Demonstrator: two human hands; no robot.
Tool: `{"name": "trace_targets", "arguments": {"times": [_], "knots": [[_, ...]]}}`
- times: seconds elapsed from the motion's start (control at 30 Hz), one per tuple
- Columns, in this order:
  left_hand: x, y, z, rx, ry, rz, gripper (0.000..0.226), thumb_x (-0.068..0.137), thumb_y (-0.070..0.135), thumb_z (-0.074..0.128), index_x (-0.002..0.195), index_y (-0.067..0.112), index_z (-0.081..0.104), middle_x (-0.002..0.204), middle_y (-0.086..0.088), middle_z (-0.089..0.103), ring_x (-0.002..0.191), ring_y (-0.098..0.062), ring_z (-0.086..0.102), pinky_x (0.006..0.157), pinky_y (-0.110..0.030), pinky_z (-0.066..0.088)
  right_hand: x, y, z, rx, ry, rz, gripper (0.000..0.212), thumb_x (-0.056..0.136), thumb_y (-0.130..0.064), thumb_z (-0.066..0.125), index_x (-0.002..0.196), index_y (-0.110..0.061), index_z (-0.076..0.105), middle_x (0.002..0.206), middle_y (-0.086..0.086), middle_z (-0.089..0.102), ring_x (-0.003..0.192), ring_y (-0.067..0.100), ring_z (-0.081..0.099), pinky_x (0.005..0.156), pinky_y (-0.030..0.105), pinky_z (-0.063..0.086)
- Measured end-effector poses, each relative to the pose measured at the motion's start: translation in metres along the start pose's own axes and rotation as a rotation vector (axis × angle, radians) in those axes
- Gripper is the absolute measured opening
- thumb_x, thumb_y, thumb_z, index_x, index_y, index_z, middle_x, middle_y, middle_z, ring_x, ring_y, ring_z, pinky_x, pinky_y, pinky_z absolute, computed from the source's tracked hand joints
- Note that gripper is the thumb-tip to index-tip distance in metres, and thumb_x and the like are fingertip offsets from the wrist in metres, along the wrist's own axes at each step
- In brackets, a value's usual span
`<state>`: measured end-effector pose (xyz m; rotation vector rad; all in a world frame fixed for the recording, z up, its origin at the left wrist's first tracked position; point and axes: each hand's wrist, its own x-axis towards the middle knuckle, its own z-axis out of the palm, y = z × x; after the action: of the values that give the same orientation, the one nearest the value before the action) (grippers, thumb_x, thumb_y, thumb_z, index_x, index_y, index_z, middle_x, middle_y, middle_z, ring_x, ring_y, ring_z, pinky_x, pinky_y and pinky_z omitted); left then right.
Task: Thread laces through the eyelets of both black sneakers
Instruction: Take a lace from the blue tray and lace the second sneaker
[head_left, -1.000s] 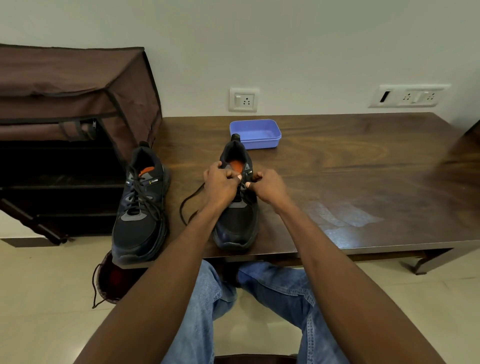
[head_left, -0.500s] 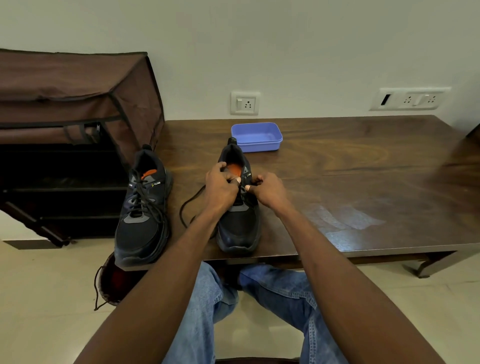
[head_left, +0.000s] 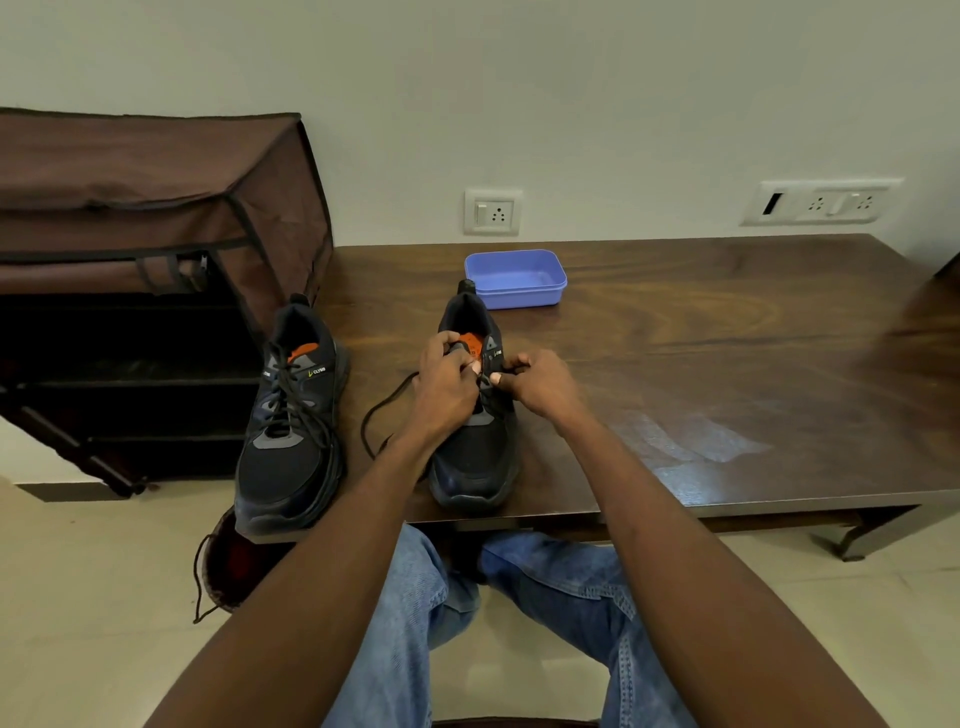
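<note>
Head view: lacing the second sneaker, upper eyelets.
My left hand (head_left: 445, 376) grips the tongue, my right hand (head_left: 535, 382) pinches the lace (head_left: 382, 415); both crept upward on the right sneaker (head_left: 475, 457) since a second ago; left sneaker (head_left: 288, 431) laced on the counter (head_left: 727, 364).

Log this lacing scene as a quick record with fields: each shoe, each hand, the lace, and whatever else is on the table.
left shoe: on table, laced
right shoe: on table, being laced near the top
left hand: grips right shoe's tongue area
right hand: pinches the lace by the upper eyelets
lace: loose end loops onto the table left of right shoe
blue tray: behind right shoe
</note>
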<state>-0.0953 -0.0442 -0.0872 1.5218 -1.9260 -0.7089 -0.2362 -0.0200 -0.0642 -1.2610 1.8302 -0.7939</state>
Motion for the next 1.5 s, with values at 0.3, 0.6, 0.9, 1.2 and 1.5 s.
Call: {"name": "trace_targets", "arguments": {"times": [0.3,0.6,0.9,1.2,1.5], "knots": [[0.003,0.003,0.014,-0.358,0.117,-0.246,0.050,0.092,0.021,0.062,0.141,0.021,0.050,0.134,-0.003,0.060,0.120,-0.020,0.058,0.101,-0.046,0.051,-0.006,0.000,0.002,-0.128,0.047,-0.074,0.012,0.093,-0.023,0.069,0.101,-0.016,0.075,0.091,0.003,0.072,0.084,0.015,0.067,0.065,0.027,0.050],[0.004,0.001,-0.001,-0.333,-0.061,-0.248,0.075,0.080,0.040,0.065,0.149,0.028,0.039,0.140,-0.004,0.055,0.128,-0.021,0.052,0.110,-0.044,0.043,-0.015,-0.008,0.011,-0.195,0.168,-0.159,0.022,0.092,-0.016,0.068,0.114,-0.019,0.071,0.101,0.002,0.072,0.095,0.017,0.068,0.085,0.038,0.058],[-0.002,-0.006,-0.032,0.040,-0.171,0.054,0.080,0.079,0.045,0.077,0.147,0.019,0.045,0.152,-0.004,0.037,0.138,-0.026,0.037,0.116,-0.048,0.035,-0.023,-0.015,0.006,-0.370,0.138,-0.232,0.016,0.096,-0.015,0.057,0.087,-0.017,0.071,0.082,0.002,0.066,0.081,0.021,0.062,0.069,0.034,0.049],[-0.007,-0.001,-0.038,-0.037,-0.149,0.044,0.074,0.077,0.037,0.084,0.139,0.017,0.049,0.146,0.000,0.040,0.130,-0.019,0.044,0.106,-0.031,0.039,-0.010,-0.005,-0.056,0.088,0.679,0.009,0.013,0.095,-0.016,0.059,0.097,-0.011,0.072,0.094,0.001,0.070,0.089,0.021,0.066,0.078,0.034,0.052],[-0.010,0.001,-0.039,-0.078,-0.111,0.062,0.063,0.073,0.037,0.087,0.124,0.026,0.051,0.129,0.008,0.043,0.114,-0.013,0.048,0.098,-0.034,0.045,-0.012,0.001,-0.048,-0.352,0.634,-0.003,0.033,0.086,-0.013,0.059,0.118,-0.004,0.059,0.122,0.013,0.063,0.114,0.030,0.056,0.099,0.042,0.045]]}}
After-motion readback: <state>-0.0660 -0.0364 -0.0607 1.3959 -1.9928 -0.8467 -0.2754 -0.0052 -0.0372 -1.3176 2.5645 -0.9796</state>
